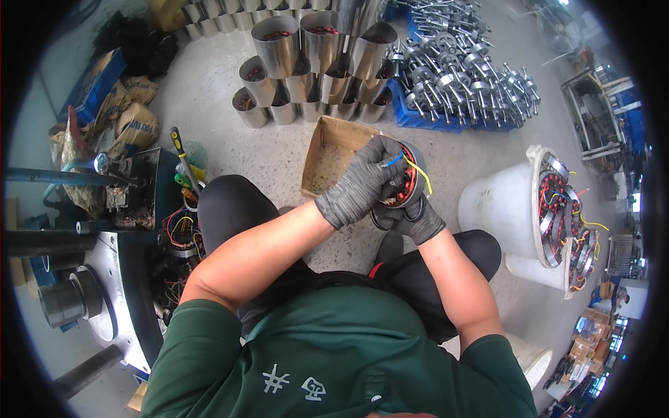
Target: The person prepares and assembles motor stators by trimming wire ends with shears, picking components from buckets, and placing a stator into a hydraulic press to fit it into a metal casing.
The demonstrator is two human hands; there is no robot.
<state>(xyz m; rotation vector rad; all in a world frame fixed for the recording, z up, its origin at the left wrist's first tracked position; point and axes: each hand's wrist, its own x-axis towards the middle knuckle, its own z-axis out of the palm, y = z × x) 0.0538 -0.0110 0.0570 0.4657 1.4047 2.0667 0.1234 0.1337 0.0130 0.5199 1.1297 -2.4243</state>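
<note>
A motor stator, a grey metal ring with red windings inside, is held up in front of me between both gloved hands. My left hand is closed at its left side, with the fingers near a short blue wire. A yellow wire sticks out from the ring and bends to the right. My right hand grips the stator from below. Dark loops like scissor handles show at that hand, but I cannot make out the tool. Below the stator's left side stands an open cardboard box with small scraps in it.
Stacked metal cylinders stand ahead. Blue crates of rotors are at the far right. White buckets full of wound stators stand right. On the left are a press-like machine and a screwdriver.
</note>
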